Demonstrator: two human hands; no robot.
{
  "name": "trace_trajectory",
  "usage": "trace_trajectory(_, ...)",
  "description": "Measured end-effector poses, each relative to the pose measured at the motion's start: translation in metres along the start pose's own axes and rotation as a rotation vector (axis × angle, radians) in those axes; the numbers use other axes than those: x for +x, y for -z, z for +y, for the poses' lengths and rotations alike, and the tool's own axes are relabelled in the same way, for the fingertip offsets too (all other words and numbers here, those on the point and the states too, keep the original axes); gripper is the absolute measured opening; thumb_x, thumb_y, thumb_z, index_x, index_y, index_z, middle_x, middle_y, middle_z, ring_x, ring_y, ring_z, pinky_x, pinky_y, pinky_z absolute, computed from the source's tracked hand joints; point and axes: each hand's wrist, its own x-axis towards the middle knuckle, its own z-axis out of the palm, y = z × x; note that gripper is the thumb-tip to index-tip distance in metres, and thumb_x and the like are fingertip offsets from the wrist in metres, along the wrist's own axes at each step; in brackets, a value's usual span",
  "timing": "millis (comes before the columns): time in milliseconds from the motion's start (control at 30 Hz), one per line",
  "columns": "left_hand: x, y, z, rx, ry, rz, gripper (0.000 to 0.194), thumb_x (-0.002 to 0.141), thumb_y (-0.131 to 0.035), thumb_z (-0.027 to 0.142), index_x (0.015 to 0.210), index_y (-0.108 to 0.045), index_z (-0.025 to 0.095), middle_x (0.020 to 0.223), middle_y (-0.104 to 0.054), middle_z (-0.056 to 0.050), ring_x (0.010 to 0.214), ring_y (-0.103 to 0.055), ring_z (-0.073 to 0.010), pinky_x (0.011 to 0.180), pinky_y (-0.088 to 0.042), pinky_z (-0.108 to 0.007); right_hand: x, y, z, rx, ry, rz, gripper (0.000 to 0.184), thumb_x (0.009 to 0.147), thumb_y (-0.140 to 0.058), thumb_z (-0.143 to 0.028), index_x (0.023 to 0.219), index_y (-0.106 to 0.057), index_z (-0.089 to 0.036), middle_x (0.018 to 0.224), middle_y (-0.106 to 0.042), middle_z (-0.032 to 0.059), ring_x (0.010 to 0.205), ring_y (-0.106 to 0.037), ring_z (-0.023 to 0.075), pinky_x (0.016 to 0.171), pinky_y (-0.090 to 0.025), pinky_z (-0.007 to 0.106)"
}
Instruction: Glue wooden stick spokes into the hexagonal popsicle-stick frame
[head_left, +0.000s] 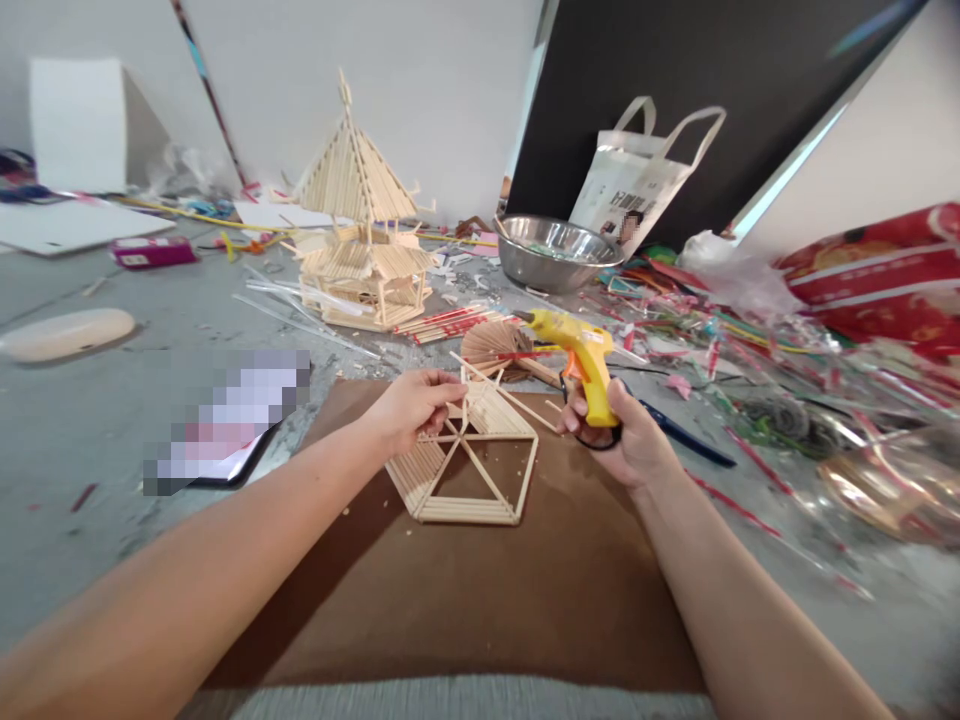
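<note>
My left hand (424, 408) is closed in a pinch on a thin wooden stick (465, 412) over the far side of a hexagonal stick frame (471, 508). Spokes meet at the frame's middle; some of its wedges are filled with rows of sticks, while the near and right ones are open. In my right hand (626, 440) is a yellow glue gun (581, 345), raised to the right of the frame with its nozzle pointing left. A longer stick (517, 398) slants across the frame's far edge. Beneath everything lies a brown board (480, 610).
Behind stands a stick pagoda (360, 190), with clear glue sticks (300, 305) by it. A phone (240, 420) lies left. Further back are a steel bowl (559, 262) and white bag (630, 180). A dark-blue-handled tool (686, 437) and plastic scraps (750, 360) lie right.
</note>
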Motion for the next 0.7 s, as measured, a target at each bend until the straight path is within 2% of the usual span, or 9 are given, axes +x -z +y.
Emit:
trace_trajectory(67, 0.001, 0.0, 0.0, -0.045, -0.015, 0.022, 0.011, 0.064, -0.058, 0.018, 0.065, -0.047, 0.014, 0.045, -0.046, 0.006, 0.03, -0.03, -0.0005, 0.03, -0.016, -0.014, 0.0, 0.001, -0.002, 0.033, 0.001, -0.019, 0.022, 0.069, -0.048, -0.04, 0.073, -0.053, -0.018, 0.057, -0.043, -0.0031, 0.052, -0.049, 0.0105, 0.055, -0.046, 0.029)
trace_trajectory(200, 0.002, 0.002, 0.0, -0.101, -0.043, 0.068, 0.011, 0.064, -0.058, 0.016, 0.063, -0.047, 0.013, 0.048, -0.049, 0.004, 0.03, -0.032, -0.0007, 0.029, -0.016, -0.014, -0.003, 0.001, -0.003, -0.024, 0.026, -0.062, 0.011, 0.061, -0.051, -0.023, 0.069, -0.054, -0.017, 0.066, -0.05, 0.0004, 0.058, -0.053, 0.0136, 0.052, -0.045, 0.028)
trace_trajectory(367, 0.005, 0.007, 0.0, -0.223, -0.087, 0.094, 0.011, 0.063, -0.059, 0.015, 0.063, -0.048, 0.014, 0.052, -0.051, 0.003, 0.03, -0.032, -0.0007, 0.03, -0.018, -0.014, -0.006, -0.003, 0.0, -0.189, 0.064, -0.068, 0.024, 0.06, -0.048, -0.013, 0.083, -0.054, -0.017, 0.081, -0.058, 0.003, 0.047, -0.053, 0.0105, 0.043, -0.04, 0.025)
trace_trajectory(467, 0.007, 0.008, 0.0, -0.291, -0.102, 0.116, 0.013, 0.061, -0.06, 0.015, 0.061, -0.048, 0.013, 0.049, -0.049, 0.005, 0.031, -0.032, -0.0012, 0.03, -0.018, -0.014, -0.007, -0.005, 0.004, -0.25, 0.054, -0.095, 0.028, 0.063, -0.05, -0.014, 0.09, -0.052, -0.018, 0.086, -0.059, 0.0035, 0.04, -0.05, 0.0076, 0.039, -0.035, 0.023)
trace_trajectory(567, 0.008, 0.009, 0.001, -0.325, -0.107, 0.141, 0.013, 0.06, -0.061, 0.015, 0.06, -0.049, 0.013, 0.048, -0.048, 0.005, 0.031, -0.033, -0.0012, 0.03, -0.018, -0.014, -0.008, -0.009, 0.006, -0.292, 0.014, -0.137, 0.021, 0.066, -0.052, -0.022, 0.087, -0.052, -0.017, 0.084, -0.059, 0.0049, 0.036, -0.047, 0.0063, 0.034, -0.031, 0.022)
trace_trajectory(700, 0.008, 0.009, 0.0, -0.353, -0.109, 0.162, 0.011, 0.061, -0.06, 0.014, 0.059, -0.049, 0.013, 0.048, -0.049, 0.004, 0.032, -0.033, -0.0011, 0.03, -0.017, -0.014, -0.011, -0.017, 0.006, -0.355, -0.016, -0.167, 0.018, 0.065, -0.058, -0.027, 0.08, -0.054, -0.017, 0.081, -0.056, 0.0031, 0.039, -0.047, 0.0053, 0.037, -0.035, 0.022)
